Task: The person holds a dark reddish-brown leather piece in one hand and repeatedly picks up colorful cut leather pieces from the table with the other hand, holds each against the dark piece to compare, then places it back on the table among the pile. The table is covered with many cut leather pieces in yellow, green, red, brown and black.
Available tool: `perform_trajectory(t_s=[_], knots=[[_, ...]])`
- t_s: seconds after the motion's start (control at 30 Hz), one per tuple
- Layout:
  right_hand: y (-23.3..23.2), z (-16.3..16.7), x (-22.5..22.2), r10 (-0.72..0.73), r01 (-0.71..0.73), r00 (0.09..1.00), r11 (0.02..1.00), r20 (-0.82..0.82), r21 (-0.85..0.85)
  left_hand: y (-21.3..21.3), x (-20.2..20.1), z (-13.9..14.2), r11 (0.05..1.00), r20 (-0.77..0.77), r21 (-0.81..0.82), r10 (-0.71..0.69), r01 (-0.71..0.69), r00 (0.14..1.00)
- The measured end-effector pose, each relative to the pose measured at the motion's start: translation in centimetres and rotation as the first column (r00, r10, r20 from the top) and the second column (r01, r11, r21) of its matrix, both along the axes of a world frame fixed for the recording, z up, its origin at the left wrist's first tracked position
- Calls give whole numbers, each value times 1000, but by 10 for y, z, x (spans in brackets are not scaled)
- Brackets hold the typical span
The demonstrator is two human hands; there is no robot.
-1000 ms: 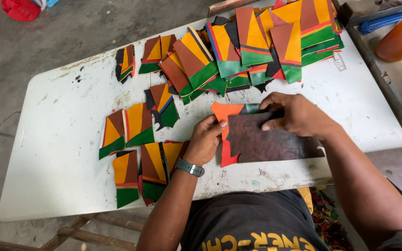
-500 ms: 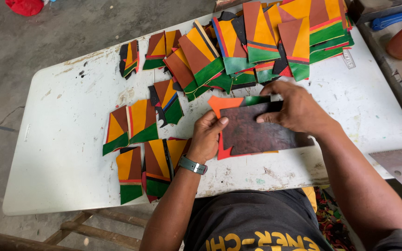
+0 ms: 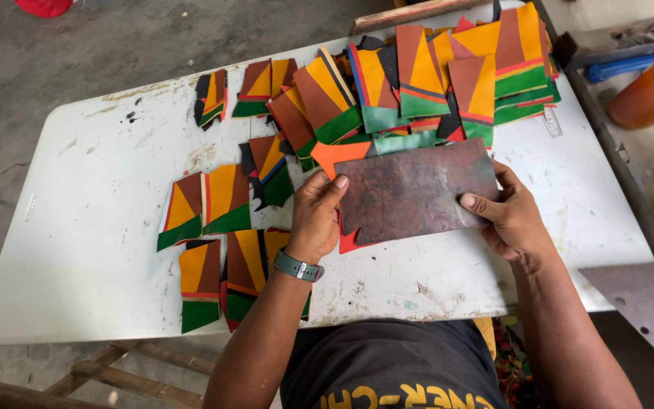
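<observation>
A dark reddish-brown rectangular plate [image 3: 415,191] lies over an orange-red cut piece [image 3: 340,155] on the white table [image 3: 100,250]. My left hand [image 3: 314,216] grips the plate's left edge, thumb on top. My right hand [image 3: 510,213] holds its right edge, thumb on the plate's face. The orange-red piece pokes out above and below the plate's left side. A grey watch [image 3: 297,266] is on my left wrist.
Stacks of orange, brown and green patchwork pieces [image 3: 448,72] lie along the far edge; more pieces [image 3: 221,227] sit left of my left hand. An orange bottle [image 3: 649,91] and a blue tool [image 3: 618,67] are at right. A grey metal sheet [image 3: 645,299] juts in near right.
My right hand moved from on top of the plate to its right edge. The plate's face is now uncovered, and both hands hold it by the ends.
</observation>
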State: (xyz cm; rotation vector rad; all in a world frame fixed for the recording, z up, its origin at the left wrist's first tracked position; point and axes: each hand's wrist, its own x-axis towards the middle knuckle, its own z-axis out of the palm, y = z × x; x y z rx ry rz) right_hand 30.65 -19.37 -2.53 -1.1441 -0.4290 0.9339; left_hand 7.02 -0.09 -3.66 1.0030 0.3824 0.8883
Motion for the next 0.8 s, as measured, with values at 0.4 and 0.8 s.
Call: perform_trajectory(t_s=[0.4, 0.8], knots=[[-38, 10, -11, 30, 12, 684, 999, 729, -52, -6, -3, 14, 858, -233, 484, 316, -172, 920], [-12, 12, -18, -140, 129, 948, 990, 284, 59, 0, -10, 8, 929, -62, 358, 129, -98, 990]])
